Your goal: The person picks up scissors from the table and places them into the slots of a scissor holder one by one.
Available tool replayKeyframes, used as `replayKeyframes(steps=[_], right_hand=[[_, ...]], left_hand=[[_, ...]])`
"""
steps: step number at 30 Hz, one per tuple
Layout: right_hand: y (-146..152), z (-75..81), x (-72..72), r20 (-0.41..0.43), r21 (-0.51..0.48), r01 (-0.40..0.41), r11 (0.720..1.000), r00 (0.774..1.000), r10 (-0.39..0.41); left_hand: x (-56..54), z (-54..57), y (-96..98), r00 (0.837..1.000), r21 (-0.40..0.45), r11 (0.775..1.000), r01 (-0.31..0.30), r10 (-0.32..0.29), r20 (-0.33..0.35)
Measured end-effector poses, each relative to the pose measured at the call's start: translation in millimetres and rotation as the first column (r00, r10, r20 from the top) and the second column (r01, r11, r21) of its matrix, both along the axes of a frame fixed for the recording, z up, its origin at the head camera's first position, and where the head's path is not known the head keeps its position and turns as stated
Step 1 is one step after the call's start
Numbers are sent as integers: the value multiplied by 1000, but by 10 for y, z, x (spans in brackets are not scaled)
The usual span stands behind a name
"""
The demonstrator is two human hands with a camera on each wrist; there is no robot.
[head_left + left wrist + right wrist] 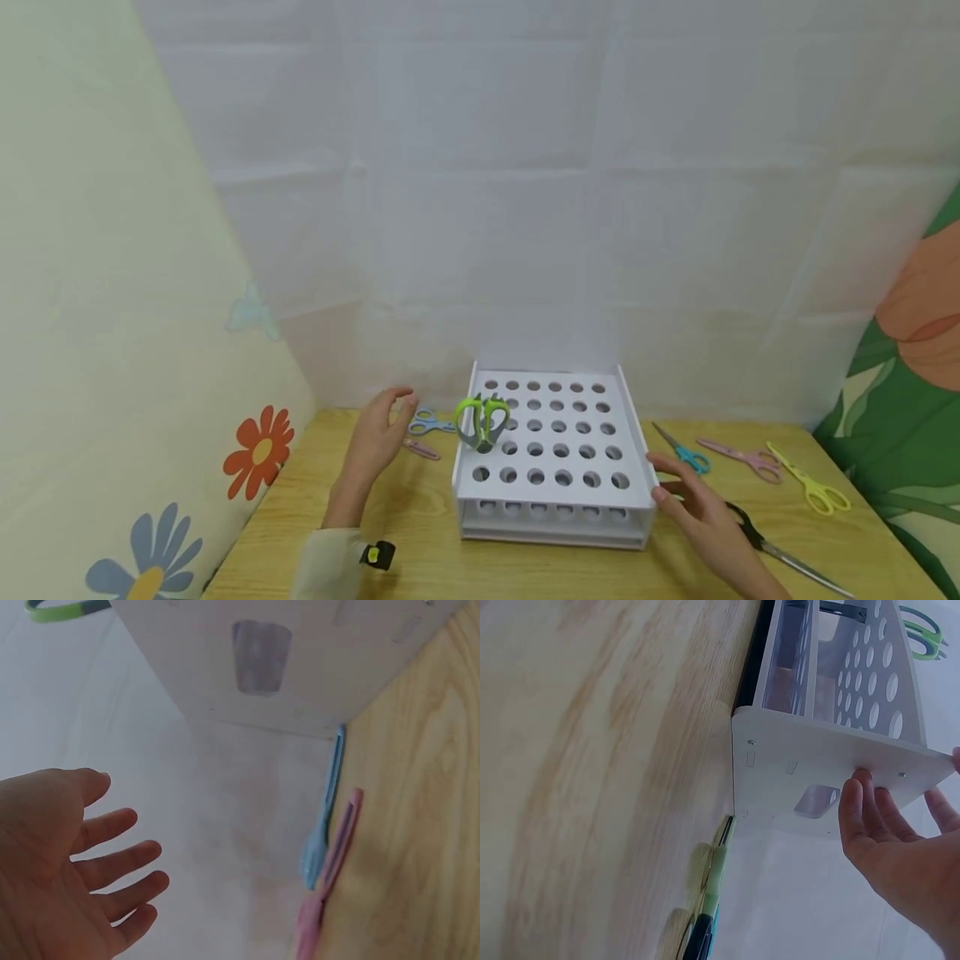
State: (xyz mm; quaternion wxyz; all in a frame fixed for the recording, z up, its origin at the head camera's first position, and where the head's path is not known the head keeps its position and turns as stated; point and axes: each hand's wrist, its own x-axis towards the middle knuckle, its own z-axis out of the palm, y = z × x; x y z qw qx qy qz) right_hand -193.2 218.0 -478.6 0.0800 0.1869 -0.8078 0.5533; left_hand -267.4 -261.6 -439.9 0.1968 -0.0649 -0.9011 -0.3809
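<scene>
A white rack [551, 496] with rows of round holes stands on the wooden table. Green-handled scissors [482, 421] sit in a hole on its left side, handles up. To the left of the rack, my left hand [378, 433] hovers with loosely bent fingers, holding nothing; the left wrist view shows its fingers spread. Near it lie light blue scissors [429, 422] and a pink pair [422, 449], both partly seen. My right hand [701, 517] is at the rack's right side panel [780, 750], its relaxed fingertips seeming to touch it.
Right of the rack lie teal scissors [692, 457], pink scissors [750, 460], yellow scissors [813, 487] and black-handled scissors [780, 550]. Light green scissors [714, 874] are beside the rack, mostly hidden by my right hand in the head view. A white-covered wall [525, 208] rises behind.
</scene>
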Motion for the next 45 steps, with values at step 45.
replayKeyframes(steps=[45], right_hand=[[-36, 15, 1, 165, 42, 87, 995, 982, -92]], left_hand=[[-148, -775, -452, 921, -200, 966, -165, 224, 319]])
